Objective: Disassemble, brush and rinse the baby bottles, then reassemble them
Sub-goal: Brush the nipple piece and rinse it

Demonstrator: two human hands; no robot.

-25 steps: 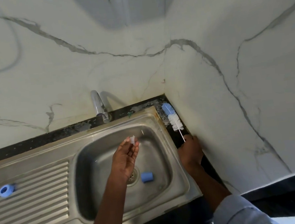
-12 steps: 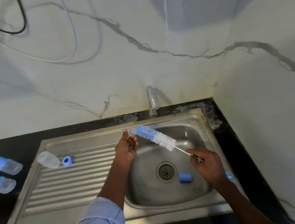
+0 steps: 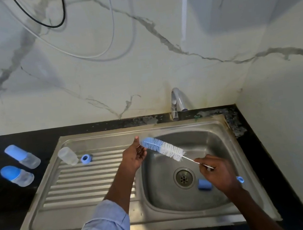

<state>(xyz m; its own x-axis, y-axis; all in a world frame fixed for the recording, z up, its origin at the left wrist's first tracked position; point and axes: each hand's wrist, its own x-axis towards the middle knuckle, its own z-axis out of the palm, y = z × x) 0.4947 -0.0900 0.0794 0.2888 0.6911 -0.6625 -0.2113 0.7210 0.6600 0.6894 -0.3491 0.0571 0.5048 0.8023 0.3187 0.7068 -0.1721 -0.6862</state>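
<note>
Since a moment ago the right hand [image 3: 218, 171] has carried the bottle brush [image 3: 163, 148] from the corner over the sink [image 3: 214, 126], pinching its thin wire handle. Its blue-and-white bristles meet the left hand [image 3: 134, 155], whose fingers curl; what they hold is hidden.

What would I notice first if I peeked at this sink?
Probably the blue-and-white brush held over the sink: the right hand grips its thin handle, and its blue tip meets the left hand. Next, a small blue cap lying in the basin beside the drain. Off to the left, two capped bottles lie on the black counter, and an open bottle and blue ring sit on the draining board.
</note>
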